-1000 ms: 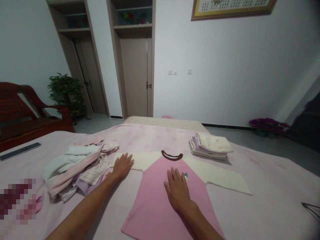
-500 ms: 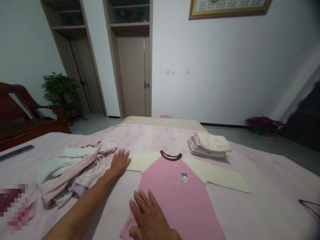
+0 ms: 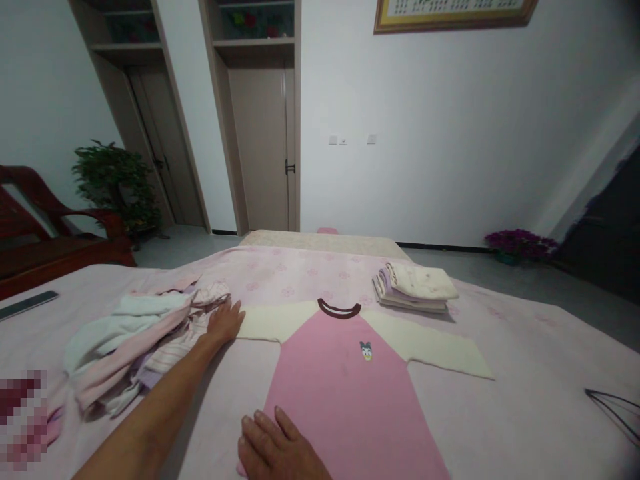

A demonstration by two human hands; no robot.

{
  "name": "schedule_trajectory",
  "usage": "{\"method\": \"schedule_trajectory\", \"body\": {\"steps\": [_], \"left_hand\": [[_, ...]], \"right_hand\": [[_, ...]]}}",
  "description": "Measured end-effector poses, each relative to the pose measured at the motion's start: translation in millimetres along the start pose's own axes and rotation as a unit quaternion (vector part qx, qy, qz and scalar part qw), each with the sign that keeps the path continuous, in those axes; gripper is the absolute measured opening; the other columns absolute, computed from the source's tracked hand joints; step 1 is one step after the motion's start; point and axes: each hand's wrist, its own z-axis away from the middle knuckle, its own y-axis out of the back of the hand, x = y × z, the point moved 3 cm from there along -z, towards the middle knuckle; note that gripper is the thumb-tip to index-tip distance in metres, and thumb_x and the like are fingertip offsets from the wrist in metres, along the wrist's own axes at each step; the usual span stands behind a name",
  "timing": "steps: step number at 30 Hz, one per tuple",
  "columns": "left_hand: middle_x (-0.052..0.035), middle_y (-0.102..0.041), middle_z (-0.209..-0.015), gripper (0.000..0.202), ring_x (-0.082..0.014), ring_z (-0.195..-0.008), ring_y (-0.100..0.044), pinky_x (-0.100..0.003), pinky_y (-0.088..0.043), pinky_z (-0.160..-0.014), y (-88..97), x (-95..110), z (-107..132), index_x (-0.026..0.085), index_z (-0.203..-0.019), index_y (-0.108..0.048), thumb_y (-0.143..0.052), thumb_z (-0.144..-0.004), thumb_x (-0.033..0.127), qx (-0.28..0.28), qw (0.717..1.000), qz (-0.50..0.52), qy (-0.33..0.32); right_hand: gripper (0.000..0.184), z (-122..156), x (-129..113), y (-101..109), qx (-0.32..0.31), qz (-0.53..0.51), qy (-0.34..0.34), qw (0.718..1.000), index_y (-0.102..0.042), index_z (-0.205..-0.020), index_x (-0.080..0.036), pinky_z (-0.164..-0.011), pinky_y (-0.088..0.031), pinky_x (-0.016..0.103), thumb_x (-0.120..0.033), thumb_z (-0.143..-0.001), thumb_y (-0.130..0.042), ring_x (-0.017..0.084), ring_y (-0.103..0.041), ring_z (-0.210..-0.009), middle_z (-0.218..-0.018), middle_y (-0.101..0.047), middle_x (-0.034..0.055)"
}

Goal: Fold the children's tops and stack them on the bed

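A pink long-sleeved shirt (image 3: 345,393) with cream sleeves, a dark brown collar and a small duck-face patch lies spread flat, front up. My left hand (image 3: 226,323) rests with its fingers stretched out at the cuff of the left-side cream sleeve, beside a heap of clothes. Lower down, my right hand (image 3: 280,445) lies palm down over the shirt's left-side edge near the hem, fingers extended and slightly bent. The bottom of the shirt runs out of view.
A pink flowered sheet (image 3: 530,373) covers the surface. Rumpled clothes (image 3: 145,340) lie at left, a folded stack (image 3: 415,290) beyond the right sleeve. A dark flat object (image 3: 27,305) is at far left, a black hanger-like wire (image 3: 607,403) at far right.
My left hand has moved left, out to the sleeve's end, and the sleeve now reaches further that way. My right hand has slid down and left toward the hem.
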Motion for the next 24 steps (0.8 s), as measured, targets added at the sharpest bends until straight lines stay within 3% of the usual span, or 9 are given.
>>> {"method": "schedule_trajectory", "body": {"steps": [3, 6, 10, 12, 15, 18, 21, 24], "left_hand": [[-0.0191, -0.049, -0.146, 0.047, -0.0294, -0.135, -0.045, -0.043, -0.036, -0.108, 3.1, -6.8, 1.9, 0.014, -0.14, -0.049, -0.034, -0.101, 0.036, 0.014, 1.0, -0.003, 0.016], [-0.0177, -0.052, -0.143, 0.045, -0.0281, -0.133, -0.047, -0.04, -0.036, -0.107, 4.1, -7.1, 8.4, 0.014, -0.137, -0.05, -0.036, -0.099, 0.034, 0.025, 0.999, -0.004, 0.025], [-0.0197, -0.045, -0.149, 0.05, -0.0282, -0.138, -0.042, -0.039, -0.034, -0.111, 3.8, -4.1, 17.6, 0.011, -0.143, -0.043, -0.036, -0.099, 0.032, 0.038, 0.999, -0.002, 0.032], [-0.0211, -0.047, -0.148, 0.052, -0.0285, -0.138, -0.042, -0.039, -0.034, -0.111, 4.1, -3.5, 20.1, 0.008, -0.144, -0.042, -0.036, -0.098, 0.033, 0.041, 0.999, 0.003, 0.036], [-0.0214, -0.051, -0.144, 0.053, -0.0286, -0.136, -0.045, -0.039, -0.035, -0.11, 6.0, -3.8, 20.4, 0.006, -0.142, -0.043, -0.037, -0.098, 0.034, 0.042, 0.998, 0.012, 0.041], [-0.021, -0.053, -0.143, 0.053, -0.0281, -0.134, -0.047, -0.038, -0.035, -0.11, 9.1, -5.1, 18.4, 0.005, -0.14, -0.045, -0.039, -0.096, 0.033, 0.043, 0.998, 0.022, 0.044], [-0.0195, -0.056, -0.14, 0.05, -0.0275, -0.131, -0.051, -0.037, -0.038, -0.109, 12.2, -7.2, 16.2, 0.007, -0.138, -0.048, -0.04, -0.095, 0.032, 0.044, 0.997, 0.035, 0.051], [-0.0208, -0.058, -0.136, 0.048, -0.0289, -0.126, -0.055, -0.038, -0.042, -0.104, 14.9, -9.6, 13.8, 0.006, -0.135, -0.05, -0.04, -0.095, 0.031, 0.044, 0.996, 0.045, 0.071]], "right_hand": [[0.037, 3.6, 1.1, -5.6, 0.014, 0.001, -0.065, 0.998, -0.062, -0.101, -0.02, -0.077, -0.05, 0.036, -0.055, -0.091, -0.058, 0.023, -0.061, -0.091, -0.099, -0.07, 0.0077], [0.045, 7.3, 0.7, -9.3, 0.011, -0.002, -0.077, 0.997, -0.055, -0.075, -0.021, -0.056, -0.04, 0.031, -0.064, -0.085, -0.058, 0.02, -0.052, -0.067, -0.068, -0.058, 0.0044], [0.032, 4.9, 1.0, 1.9, 0.069, -0.001, -0.058, 0.996, -0.049, -0.067, -0.02, -0.051, -0.028, 0.028, -0.04, -0.088, -0.065, 0.017, -0.046, -0.059, -0.059, -0.049, 0.0011], [0.032, 2.7, 1.7, 5.6, 0.061, -0.022, -0.061, 0.996, -0.049, -0.066, -0.02, -0.05, -0.026, 0.027, -0.036, -0.088, -0.066, 0.016, -0.045, -0.057, -0.057, -0.047, -0.0002], [0.035, 1.2, 1.7, 2.9, -0.019, -0.081, -0.054, 0.995, -0.051, -0.065, -0.021, -0.049, -0.028, 0.026, -0.041, -0.087, -0.068, 0.015, -0.046, -0.056, -0.058, -0.051, -0.0004], [0.026, 1.6, 3.2, -1.4, -0.1, -0.134, -0.065, 0.984, -0.058, -0.072, -0.023, -0.054, -0.036, 0.026, -0.043, -0.084, -0.069, 0.016, -0.052, -0.062, -0.066, -0.06, -0.0003], [0.023, 0.2, 4.8, 0.2, -0.114, -0.158, -0.086, 0.977, -0.063, -0.089, -0.024, -0.069, -0.048, 0.031, -0.047, -0.088, -0.064, 0.02, -0.061, -0.081, -0.089, -0.069, 0.0024], [0.022, -3.1, -0.4, 4.1, -0.121, -0.189, -0.048, 0.973, -0.062, -0.102, -0.025, -0.088, -0.05, 0.033, -0.044, -0.097, -0.053, 0.021, -0.064, -0.101, -0.109, -0.072, 0.0034]]}}
